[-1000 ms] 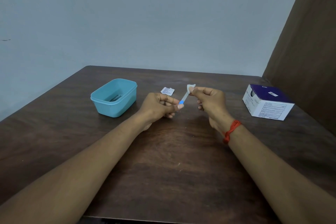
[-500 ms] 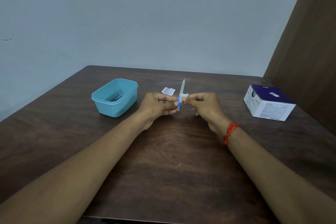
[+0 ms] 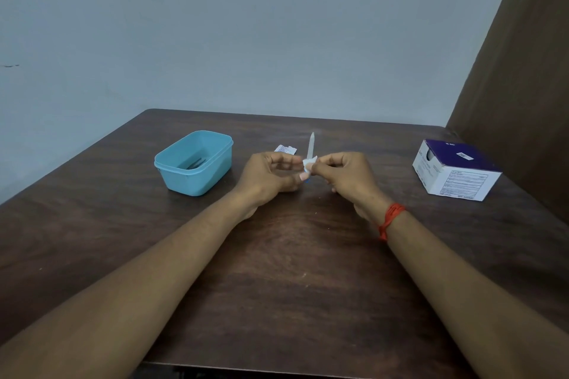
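Plain, bare indoor room set up as a small workstation, dark wooden table (image 3: pixel 308 255) against a pale blue wall (image 3: pixel 246 24), brown panel (image 3: pixel 523 71) right, printed supply carton (image 3: pixel 455 169) far right, teal plastic tub (image 3: pixel 197 178) far left.

Soft, even, dimmish light; a pale sheen lies on the dark wooden surface (image 3: pixel 308 255) nearer than the hands. Faint shadows, mild overall softness, wide-angle bowing at the edges.

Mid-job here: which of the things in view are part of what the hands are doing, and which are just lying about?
In the job: thin tool, gripped by the left hand; white pad, pinched against it by the right hand.
Lying about: small sachet, blue tub with items inside, box, all on the table.
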Available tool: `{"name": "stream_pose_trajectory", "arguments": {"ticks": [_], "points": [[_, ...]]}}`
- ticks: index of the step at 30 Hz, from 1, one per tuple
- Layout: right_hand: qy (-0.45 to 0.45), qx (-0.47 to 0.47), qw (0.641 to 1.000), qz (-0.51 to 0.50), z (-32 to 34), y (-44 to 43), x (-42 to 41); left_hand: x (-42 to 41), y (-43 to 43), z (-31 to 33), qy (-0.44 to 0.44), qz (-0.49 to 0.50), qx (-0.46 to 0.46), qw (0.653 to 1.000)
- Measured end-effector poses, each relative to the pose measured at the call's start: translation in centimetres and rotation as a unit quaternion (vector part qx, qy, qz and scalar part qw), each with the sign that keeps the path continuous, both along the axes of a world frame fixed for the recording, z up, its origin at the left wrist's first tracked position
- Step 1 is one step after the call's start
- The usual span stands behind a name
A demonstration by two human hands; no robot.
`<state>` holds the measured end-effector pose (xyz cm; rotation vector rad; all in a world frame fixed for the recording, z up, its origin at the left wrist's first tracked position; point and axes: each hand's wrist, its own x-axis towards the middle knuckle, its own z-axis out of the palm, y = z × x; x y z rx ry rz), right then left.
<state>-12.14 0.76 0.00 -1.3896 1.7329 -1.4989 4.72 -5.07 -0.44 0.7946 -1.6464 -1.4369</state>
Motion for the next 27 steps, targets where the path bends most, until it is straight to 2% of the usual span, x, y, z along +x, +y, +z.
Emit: {"name": "stream_pose_trajectory", "arguments": {"ticks": [4,8,10,21,24,27], "points": [[0.055,-0.005,0.998,0.027,0.1,0.0,-0.3,0.2,-0.6,0.2,-0.022,0.010,-0.057,0.998],[0.142,0.025,0.986,0.088,0.0,0.2,-0.2,0.2,-0.4,0.2,0.007,0.015,-0.080,0.997],[0.151,0.021,0.984,0.093,0.0,0.2,-0.3,0.2,-0.5,0.2,0.019,0.024,-0.070,0.997],[0.054,-0.005,0.996,0.070,1.1,0.5,-1.5,0.8,-1.2,0.5,0.151,0.035,0.106,0.982],[0.012,0.011,0.998,0.066,0.9,0.7,-1.4,0.7,-1.1,0.4,0.151,0.029,0.118,0.981],[-0.060,-0.013,0.997,0.039,1.2,0.6,-1.6,0.6,-1.0,0.3,0.120,0.026,0.111,0.986]]}}
